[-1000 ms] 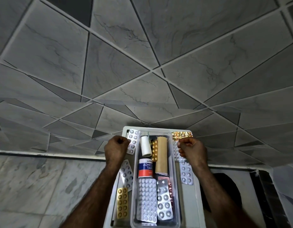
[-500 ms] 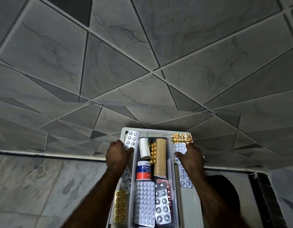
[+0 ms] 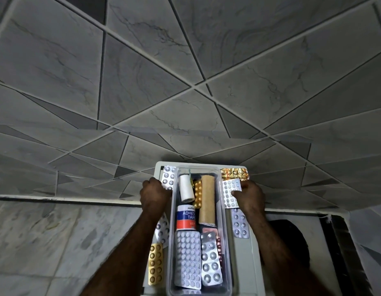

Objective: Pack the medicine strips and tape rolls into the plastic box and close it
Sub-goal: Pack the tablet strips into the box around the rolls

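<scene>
A clear plastic box (image 3: 225,233) stands open on a small white table (image 3: 246,265). Inside lie a white tape roll (image 3: 186,188), an adhesive tape roll (image 3: 186,217), a brown roll (image 3: 207,201), a gold strip (image 3: 198,194), a large white strip (image 3: 187,259) and a silver strip (image 3: 211,260). My left hand (image 3: 155,194) is curled on a silver strip (image 3: 168,177) left of the box. To the box's right, my right hand (image 3: 249,196) grips a white pill strip (image 3: 230,194). No lid is visible.
Loose strips lie on the table: a crinkled gold one (image 3: 234,173) at the far right, a silver one (image 3: 239,226) by my right forearm, another silver (image 3: 162,229) and a gold one (image 3: 155,263) left. Grey patterned floor tiles (image 3: 185,82) surround the table.
Both hands have dropped from raised fists onto the strips beside the box. The left now rests on the silver strip and the right has closed on the white strip.
</scene>
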The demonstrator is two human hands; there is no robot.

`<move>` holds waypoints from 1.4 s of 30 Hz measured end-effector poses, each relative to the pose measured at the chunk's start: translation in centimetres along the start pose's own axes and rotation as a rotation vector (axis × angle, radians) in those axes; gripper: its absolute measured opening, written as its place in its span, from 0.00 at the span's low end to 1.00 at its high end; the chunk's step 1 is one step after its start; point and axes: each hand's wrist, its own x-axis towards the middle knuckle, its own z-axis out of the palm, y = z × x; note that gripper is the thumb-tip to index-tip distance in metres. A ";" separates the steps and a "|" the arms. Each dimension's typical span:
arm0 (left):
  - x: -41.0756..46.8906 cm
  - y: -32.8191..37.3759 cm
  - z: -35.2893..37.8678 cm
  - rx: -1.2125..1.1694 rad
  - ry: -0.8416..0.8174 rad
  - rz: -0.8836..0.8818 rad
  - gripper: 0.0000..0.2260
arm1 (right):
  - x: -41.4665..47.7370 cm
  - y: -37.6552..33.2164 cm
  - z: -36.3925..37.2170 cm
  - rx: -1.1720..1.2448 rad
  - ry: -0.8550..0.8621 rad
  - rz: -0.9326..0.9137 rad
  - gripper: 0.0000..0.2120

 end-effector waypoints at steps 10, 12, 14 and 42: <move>1.3 -0.3 0.5 -0.157 -0.026 -0.170 0.27 | -0.5 -0.2 -0.6 0.146 -0.049 0.001 0.11; 0.7 -0.1 -0.2 -0.235 -0.041 -0.172 0.21 | -0.9 -0.3 -1.1 0.164 -0.026 -0.008 0.09; 0.6 -0.4 -0.6 -0.319 -0.041 -0.165 0.15 | -1.4 -0.6 -1.8 0.196 -0.002 -0.010 0.09; -10.1 3.9 -1.1 0.285 -0.110 0.560 0.31 | -7.8 -5.5 1.3 -0.194 -0.211 -0.473 0.19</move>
